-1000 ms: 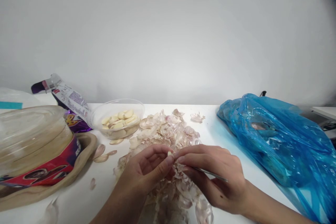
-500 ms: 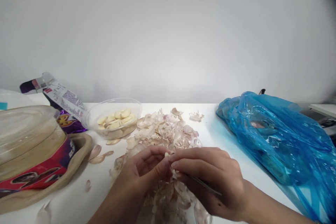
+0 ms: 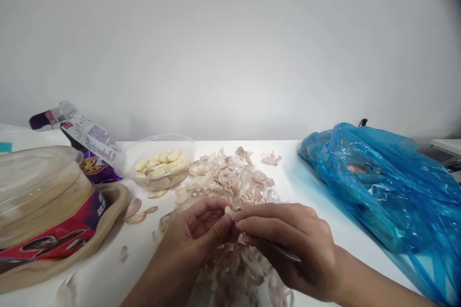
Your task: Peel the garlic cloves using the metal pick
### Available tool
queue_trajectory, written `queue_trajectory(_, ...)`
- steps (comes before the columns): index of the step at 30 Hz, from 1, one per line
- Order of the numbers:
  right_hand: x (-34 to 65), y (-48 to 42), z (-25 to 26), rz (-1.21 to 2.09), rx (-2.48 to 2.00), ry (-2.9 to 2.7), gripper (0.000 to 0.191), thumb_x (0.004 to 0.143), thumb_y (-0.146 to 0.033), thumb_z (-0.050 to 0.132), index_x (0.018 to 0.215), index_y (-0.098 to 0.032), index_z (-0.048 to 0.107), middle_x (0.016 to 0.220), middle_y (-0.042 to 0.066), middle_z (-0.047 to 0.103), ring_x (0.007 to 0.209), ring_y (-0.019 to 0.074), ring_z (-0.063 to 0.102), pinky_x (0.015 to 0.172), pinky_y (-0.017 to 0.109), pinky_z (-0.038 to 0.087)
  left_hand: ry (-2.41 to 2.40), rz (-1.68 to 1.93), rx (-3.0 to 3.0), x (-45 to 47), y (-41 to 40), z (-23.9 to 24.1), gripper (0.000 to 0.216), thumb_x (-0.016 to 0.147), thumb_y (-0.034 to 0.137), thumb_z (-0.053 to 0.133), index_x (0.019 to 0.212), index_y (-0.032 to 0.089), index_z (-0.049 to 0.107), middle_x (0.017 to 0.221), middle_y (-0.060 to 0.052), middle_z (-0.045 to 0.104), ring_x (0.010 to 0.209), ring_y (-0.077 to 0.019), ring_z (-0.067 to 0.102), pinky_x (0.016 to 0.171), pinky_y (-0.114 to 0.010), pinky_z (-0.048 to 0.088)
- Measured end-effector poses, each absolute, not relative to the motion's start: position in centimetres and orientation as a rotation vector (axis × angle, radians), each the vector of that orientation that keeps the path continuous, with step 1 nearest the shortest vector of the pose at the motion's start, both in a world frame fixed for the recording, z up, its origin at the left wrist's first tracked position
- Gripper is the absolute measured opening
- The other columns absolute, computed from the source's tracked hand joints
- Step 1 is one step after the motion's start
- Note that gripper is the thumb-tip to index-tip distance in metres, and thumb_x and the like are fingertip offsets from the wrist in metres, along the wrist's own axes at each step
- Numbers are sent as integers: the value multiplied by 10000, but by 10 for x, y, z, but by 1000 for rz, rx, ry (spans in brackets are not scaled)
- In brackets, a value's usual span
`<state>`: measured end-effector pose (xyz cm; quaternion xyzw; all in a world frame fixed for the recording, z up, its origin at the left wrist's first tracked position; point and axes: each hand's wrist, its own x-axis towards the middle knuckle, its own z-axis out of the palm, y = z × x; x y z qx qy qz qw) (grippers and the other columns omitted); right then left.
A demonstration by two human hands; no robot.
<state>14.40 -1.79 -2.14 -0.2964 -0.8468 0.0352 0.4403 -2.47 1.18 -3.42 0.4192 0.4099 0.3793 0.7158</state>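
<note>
My left hand [image 3: 196,242] and my right hand [image 3: 288,244] meet over a heap of garlic skins [image 3: 230,187] on the white table [image 3: 317,211]. Both pinch one small garlic clove [image 3: 228,210] between their fingertips. A thin metal blade or tool [image 3: 283,251] lies under the fingers of my right hand, its tip hidden. Behind the skins at the left stands a clear bowl [image 3: 156,162] with several peeled cloves in it.
A blue plastic bag [image 3: 382,192] lies along the right side. At the left stands a large clear jar with a red label [image 3: 43,206] on a beige pad. A purple and white packet [image 3: 84,141] leans behind it. Loose cloves [image 3: 135,211] lie nearby.
The hands stay together on the clove, with only small shifts of the fingers. The view drifted slightly left, then back.
</note>
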Motion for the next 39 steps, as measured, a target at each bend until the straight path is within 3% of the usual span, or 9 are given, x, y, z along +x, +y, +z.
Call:
queue_trajectory(5,145,-20,-21,138,-707,-2029,267,792,-15,521,1046,-86,568,996,113,671,941,136,635,801,200,524,910,828,851,-24,12,-28,157,709,259,676,839,173,653,743,-28,698,727,-155,625,694,-267,484)
queue_trajectory(11,142,-21,-14,141,-712,-1827,210,788,-10,542,970,-92,607,867,102,697,800,142,670,675,210,565,933,874,747,-23,12,-26,184,645,188,735,824,179,694,724,-20,734,639,-114,649,641,-198,508)
queue_trajectory(16,140,-21,-10,136,-696,-1786,176,811,-52,542,954,-119,619,806,100,707,731,158,681,609,238,579,876,861,729,-25,11,-30,230,670,175,715,897,199,687,786,-30,741,697,-131,662,675,-210,510)
queue_trajectory(22,139,-21,-10,183,-655,-1794,159,809,-56,546,936,-112,624,768,94,712,740,163,685,631,238,585,842,857,747,-25,11,-28,127,685,188,701,810,209,686,638,1,698,648,-119,625,658,-215,490)
queue_trajectory(30,141,-20,-12,283,-664,-1732,120,794,-77,583,899,-74,642,786,121,700,736,168,679,639,242,574,795,862,815,-23,13,-29,97,650,206,730,731,192,678,637,7,680,625,-109,598,621,-198,462)
queue_trajectory(36,138,-20,-13,292,-685,-1745,110,829,-149,565,905,-123,639,782,94,705,709,160,680,619,252,577,715,886,880,-24,12,-34,122,640,249,735,666,182,636,541,30,600,510,-81,505,509,-179,392)
queue_trajectory(39,138,-19,-14,294,-694,-1745,108,837,-163,558,906,-141,637,771,82,707,704,162,678,613,263,579,673,888,877,-24,12,-31,136,643,254,732,636,182,617,539,24,598,520,-93,510,526,-194,399)
